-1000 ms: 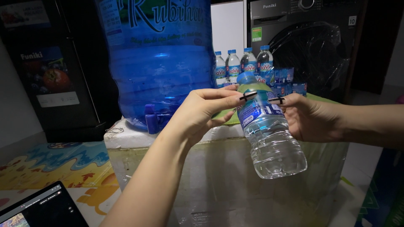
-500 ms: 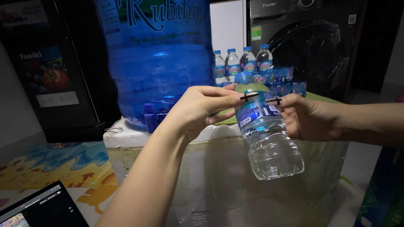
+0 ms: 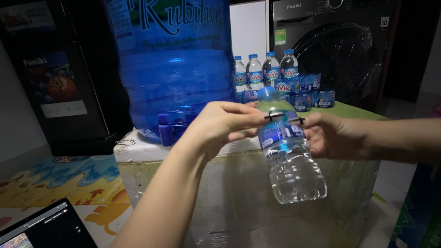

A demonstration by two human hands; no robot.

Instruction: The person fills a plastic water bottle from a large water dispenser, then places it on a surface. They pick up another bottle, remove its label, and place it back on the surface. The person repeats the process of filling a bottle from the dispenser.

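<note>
While both hands meet at its neck, a small clear plastic water bottle (image 3: 289, 154) hangs tilted in front of a wrapped box, cap end up and base toward the lower right. The left hand (image 3: 220, 126) pinches the bottle just below its blue cap (image 3: 268, 95), thumb and fingers closed on the neck; the right hand (image 3: 333, 135) grips the same spot from the other side, fingers curled behind the blue label band. Dark-painted nails on both hands touch the label's upper edge. The bottle is ribbed and see-through.

Behind the bottle, the box (image 3: 239, 193) is covered in glossy, wrinkled clear film, with a white foam slab (image 3: 133, 149) along its top left edge. On that slab, left of the bottle, stands a big translucent blue water jug (image 3: 174, 73) with rounded ridges, a printed label and a blue tap low down. Beyond the bottle, four small bottles (image 3: 264, 71) with blue caps and red-and-blue labels stand in a row, blue-labelled ones lying beside them on a green surface. Farther back are a dark grey washing machine (image 3: 340, 46) with plastic over its round door and, far left of the jug, a black cabinet (image 3: 50, 78) with a fruit sticker. Below the jug lie a colourful floor mat (image 3: 64, 177) and a laptop corner (image 3: 46, 227).
</note>
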